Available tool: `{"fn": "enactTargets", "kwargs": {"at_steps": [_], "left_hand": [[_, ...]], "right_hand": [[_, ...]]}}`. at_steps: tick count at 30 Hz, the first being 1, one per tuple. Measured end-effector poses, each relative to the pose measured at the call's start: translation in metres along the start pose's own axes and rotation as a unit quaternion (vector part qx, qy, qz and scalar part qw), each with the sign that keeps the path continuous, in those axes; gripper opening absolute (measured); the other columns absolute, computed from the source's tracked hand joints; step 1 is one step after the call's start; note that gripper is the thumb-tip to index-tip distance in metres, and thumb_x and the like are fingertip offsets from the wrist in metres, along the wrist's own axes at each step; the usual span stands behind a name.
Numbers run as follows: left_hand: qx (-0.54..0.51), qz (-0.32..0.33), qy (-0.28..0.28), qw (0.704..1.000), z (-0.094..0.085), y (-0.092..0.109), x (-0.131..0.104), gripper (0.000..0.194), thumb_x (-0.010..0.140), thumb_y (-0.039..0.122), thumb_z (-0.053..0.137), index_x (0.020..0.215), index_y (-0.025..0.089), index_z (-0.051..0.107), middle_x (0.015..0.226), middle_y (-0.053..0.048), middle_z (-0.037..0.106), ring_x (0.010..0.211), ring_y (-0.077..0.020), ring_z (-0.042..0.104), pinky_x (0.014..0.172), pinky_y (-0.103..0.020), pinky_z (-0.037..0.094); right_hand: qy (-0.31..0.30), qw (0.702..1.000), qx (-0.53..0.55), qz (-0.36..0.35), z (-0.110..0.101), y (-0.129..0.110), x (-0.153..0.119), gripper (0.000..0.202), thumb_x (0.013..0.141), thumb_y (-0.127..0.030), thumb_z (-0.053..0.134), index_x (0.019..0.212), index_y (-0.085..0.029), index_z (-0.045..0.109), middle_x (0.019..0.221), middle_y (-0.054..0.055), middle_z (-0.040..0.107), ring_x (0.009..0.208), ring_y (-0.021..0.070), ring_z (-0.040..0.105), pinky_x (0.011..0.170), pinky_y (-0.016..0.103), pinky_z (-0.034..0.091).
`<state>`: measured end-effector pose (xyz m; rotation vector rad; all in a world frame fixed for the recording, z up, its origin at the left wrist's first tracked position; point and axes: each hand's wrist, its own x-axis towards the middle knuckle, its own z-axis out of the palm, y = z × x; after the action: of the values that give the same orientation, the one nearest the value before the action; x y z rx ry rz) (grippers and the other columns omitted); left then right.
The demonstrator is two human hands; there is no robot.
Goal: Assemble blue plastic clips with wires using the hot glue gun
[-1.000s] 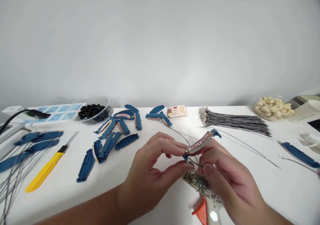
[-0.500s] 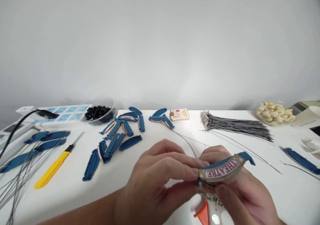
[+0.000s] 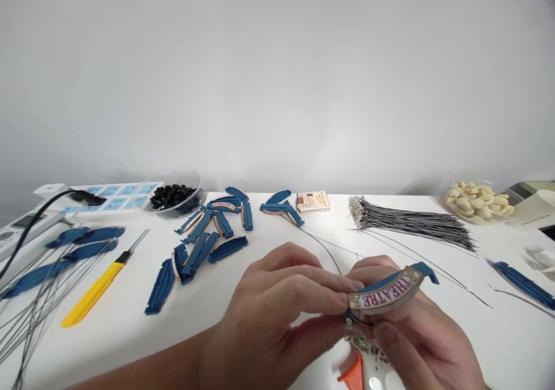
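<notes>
A curved blue sign piece lettered THEATRE [image 3: 385,293] is held between my two hands, its printed face upside down to me. Fingers of my left hand [image 3: 281,309] pinch its left end. My right hand [image 3: 425,338] grips it from behind and below, thumb near the lower edge. A thin dark wire [image 3: 327,250] runs from behind my hands toward the back; a short dark loop shows under the sign, though how it is attached is hidden. Below my hands lie a clear bag of small metal parts [image 3: 362,346] and an orange piece [image 3: 353,372].
Blue sign pieces [image 3: 199,257] lie left of centre. Further left are a yellow-handled screwdriver [image 3: 97,291], wired pieces [image 3: 45,279] and a bowl of black parts [image 3: 173,198]. At the back stand a small box [image 3: 313,201], a wire bundle [image 3: 411,223] and a bowl of cream pieces [image 3: 479,200].
The view has shifted very slightly, so the table things sit a little lower and further right. Both hands keep the same hold on the sign piece.
</notes>
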<state>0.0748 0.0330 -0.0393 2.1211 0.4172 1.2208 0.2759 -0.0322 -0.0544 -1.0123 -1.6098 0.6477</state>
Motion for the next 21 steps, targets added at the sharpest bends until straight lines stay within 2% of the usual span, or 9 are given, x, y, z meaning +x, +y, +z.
{"fn": "enactTargets", "kwargs": {"at_steps": [6, 13, 18, 21], "left_hand": [[0.027, 0.002, -0.008, 1.000, -0.0010, 0.0008, -0.0023, 0.043, 0.085, 0.007, 0.085, 0.114, 0.027, 0.061, 0.114, -0.003, 0.084, 0.089, -0.0145, 0.079, 0.087, -0.030, 0.062], [0.036, 0.008, -0.021, 0.999, -0.0007, 0.0016, -0.0027, 0.040, 0.087, 0.008, 0.083, 0.116, 0.026, 0.061, 0.112, -0.005, 0.083, 0.088, -0.0163, 0.077, 0.084, -0.030, 0.064], [0.037, 0.044, 0.000, 0.998, -0.0017, 0.0012, -0.0038, 0.027, 0.091, 0.010, 0.079, 0.114, 0.019, 0.066, 0.113, -0.011, 0.083, 0.088, -0.0169, 0.077, 0.082, -0.030, 0.066], [0.047, 0.066, -0.008, 0.997, -0.0036, 0.0019, -0.0021, 0.023, 0.093, 0.009, 0.078, 0.112, 0.015, 0.067, 0.114, -0.013, 0.083, 0.089, -0.0161, 0.078, 0.084, -0.028, 0.066]], "right_hand": [[0.009, 1.000, -0.004, 0.017, 0.0008, -0.0014, -0.0027, 0.022, 0.103, -0.033, 0.060, 0.098, -0.028, 0.081, 0.102, 0.011, 0.077, 0.095, 0.0312, 0.074, 0.077, 0.040, 0.064], [-0.008, 1.000, -0.002, 0.014, -0.0015, -0.0021, -0.0012, 0.019, 0.101, -0.025, 0.061, 0.097, -0.026, 0.080, 0.094, 0.011, 0.076, 0.086, 0.0279, 0.074, 0.069, 0.036, 0.065], [-0.014, 1.000, -0.015, -0.022, -0.0023, -0.0049, 0.0043, 0.015, 0.099, -0.022, 0.064, 0.095, -0.023, 0.078, 0.093, 0.009, 0.077, 0.089, 0.0269, 0.077, 0.072, 0.033, 0.066], [0.001, 1.000, -0.019, -0.013, -0.0010, -0.0047, 0.0033, 0.015, 0.100, -0.025, 0.064, 0.103, -0.024, 0.079, 0.093, 0.008, 0.077, 0.087, 0.0264, 0.078, 0.069, 0.031, 0.066]]}}
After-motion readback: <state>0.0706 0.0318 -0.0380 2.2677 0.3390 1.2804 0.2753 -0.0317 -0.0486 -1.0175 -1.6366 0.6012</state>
